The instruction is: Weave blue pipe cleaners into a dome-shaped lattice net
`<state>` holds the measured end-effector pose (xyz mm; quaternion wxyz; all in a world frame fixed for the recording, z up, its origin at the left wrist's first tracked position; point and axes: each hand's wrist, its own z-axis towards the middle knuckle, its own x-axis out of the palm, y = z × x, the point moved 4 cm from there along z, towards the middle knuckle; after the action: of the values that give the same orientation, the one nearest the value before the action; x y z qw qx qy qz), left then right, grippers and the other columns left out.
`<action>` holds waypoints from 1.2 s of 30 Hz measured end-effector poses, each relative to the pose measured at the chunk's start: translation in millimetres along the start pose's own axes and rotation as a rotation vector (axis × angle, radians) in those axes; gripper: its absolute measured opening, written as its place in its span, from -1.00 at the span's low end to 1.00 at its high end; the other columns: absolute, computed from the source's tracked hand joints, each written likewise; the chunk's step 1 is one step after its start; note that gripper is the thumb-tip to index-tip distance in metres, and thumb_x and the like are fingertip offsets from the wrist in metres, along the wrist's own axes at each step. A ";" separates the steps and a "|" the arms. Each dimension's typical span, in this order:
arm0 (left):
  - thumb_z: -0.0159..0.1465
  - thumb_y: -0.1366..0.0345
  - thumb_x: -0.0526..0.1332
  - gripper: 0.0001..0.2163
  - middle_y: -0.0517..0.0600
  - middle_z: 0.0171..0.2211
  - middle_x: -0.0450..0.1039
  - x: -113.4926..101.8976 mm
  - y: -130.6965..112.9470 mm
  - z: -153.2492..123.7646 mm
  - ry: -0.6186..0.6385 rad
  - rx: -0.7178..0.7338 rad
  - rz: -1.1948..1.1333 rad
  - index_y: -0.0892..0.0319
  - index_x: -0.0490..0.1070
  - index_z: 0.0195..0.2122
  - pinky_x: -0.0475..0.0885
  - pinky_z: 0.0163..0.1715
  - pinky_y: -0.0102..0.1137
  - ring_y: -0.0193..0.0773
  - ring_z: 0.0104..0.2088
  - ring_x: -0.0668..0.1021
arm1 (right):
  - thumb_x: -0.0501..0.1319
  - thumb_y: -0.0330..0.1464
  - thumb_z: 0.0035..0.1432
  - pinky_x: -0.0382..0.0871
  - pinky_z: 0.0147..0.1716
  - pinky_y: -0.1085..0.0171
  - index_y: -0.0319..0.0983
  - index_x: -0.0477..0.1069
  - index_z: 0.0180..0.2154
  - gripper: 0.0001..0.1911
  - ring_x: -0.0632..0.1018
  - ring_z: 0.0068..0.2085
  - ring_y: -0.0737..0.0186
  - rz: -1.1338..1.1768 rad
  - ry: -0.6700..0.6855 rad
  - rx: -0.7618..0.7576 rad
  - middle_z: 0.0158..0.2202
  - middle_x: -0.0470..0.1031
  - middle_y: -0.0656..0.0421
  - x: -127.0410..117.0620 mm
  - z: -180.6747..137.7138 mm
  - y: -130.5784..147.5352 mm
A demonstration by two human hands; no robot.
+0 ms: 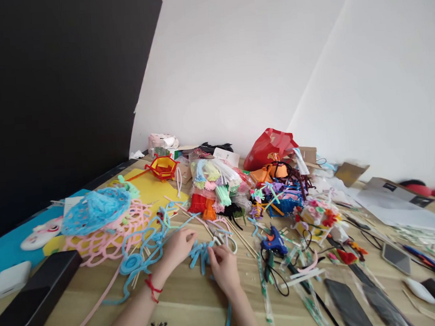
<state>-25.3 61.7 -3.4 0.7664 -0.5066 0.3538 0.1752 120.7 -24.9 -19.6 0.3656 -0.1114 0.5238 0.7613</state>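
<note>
Between my hands, low over the table, lies a cluster of short blue pipe cleaner pieces (202, 256). My right hand (224, 268) has its fingers closed at the right end of this cluster. On the other side, my left hand (180, 245) is curled in a pinch just above the cluster's left end; what its fingertips hold, if anything, is too small to make out. Left of my left hand spreads a tangle of longer blue pipe cleaners (152, 238) with a coiled spiral (132, 263). Another blue strand (229, 317) lies beside my right forearm.
Scissors (219, 239) lie just beyond my hands, and a blue glue gun (274, 242) with its cord is to the right. Bundled pipe cleaners (223, 194) pile up behind. A black power bank (36, 297) and pink netting (97, 244) occupy the left.
</note>
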 end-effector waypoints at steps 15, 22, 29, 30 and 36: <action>0.18 0.07 0.15 -0.74 0.04 -0.40 0.52 11.5 -5.8 -14.2 0.100 -0.042 0.200 0.15 0.45 -0.32 0.24 -0.45 -0.42 -0.17 -0.38 0.52 | 0.16 -0.20 0.09 0.31 -0.41 0.35 -0.22 0.51 -0.24 -0.72 0.55 -0.38 0.18 -0.195 0.053 0.144 -0.37 0.53 0.09 -0.2 -2.4 -8.0; 0.09 0.29 0.24 -0.73 -0.01 -0.35 0.56 12.9 2.6 -12.7 0.205 -0.139 0.166 0.16 0.44 -0.16 0.31 -0.38 -0.45 -0.20 -0.30 0.55 | 0.09 -0.45 0.06 0.33 -0.28 0.35 -0.24 0.53 -0.27 -0.74 0.57 -0.27 0.14 -0.177 0.051 0.146 -0.31 0.56 0.04 5.0 -1.6 -14.2; 0.23 0.29 0.10 -0.78 0.10 -0.22 0.56 3.0 3.4 -13.8 0.162 -0.177 0.322 0.14 0.48 -0.17 0.35 -0.27 -0.38 -0.13 -0.19 0.56 | 0.03 -0.23 0.20 0.30 -0.38 0.32 -0.25 0.55 -0.40 -0.63 0.56 -0.41 0.14 -0.187 0.026 0.262 -0.45 0.55 0.05 -2.6 -0.4 -21.4; 0.24 0.30 0.09 -0.78 0.11 -0.21 0.54 1.1 3.5 -13.6 0.147 -0.174 0.356 0.15 0.48 -0.18 0.35 -0.27 -0.37 -0.12 -0.19 0.56 | 0.02 -0.22 0.21 0.30 -0.37 0.31 -0.24 0.55 -0.42 -0.61 0.56 -0.40 0.14 -0.214 0.029 0.250 -0.45 0.54 0.04 -3.1 -0.5 -19.5; 0.27 0.23 0.04 -0.75 0.13 -0.28 0.55 -4.5 -0.8 -14.8 0.110 -0.147 0.463 0.18 0.48 -0.24 0.36 -0.31 -0.32 -0.07 -0.24 0.56 | 0.02 -0.18 0.22 0.31 -0.24 0.30 -0.19 0.55 -0.32 -0.63 0.54 -0.26 0.11 -0.256 0.004 0.181 -0.35 0.51 0.04 -6.0 -0.6 -9.5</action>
<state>-33.3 48.4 -3.1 0.6465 -0.4753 0.4880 0.3435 131.2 -26.3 -23.3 0.4671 -0.1455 0.5726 0.6579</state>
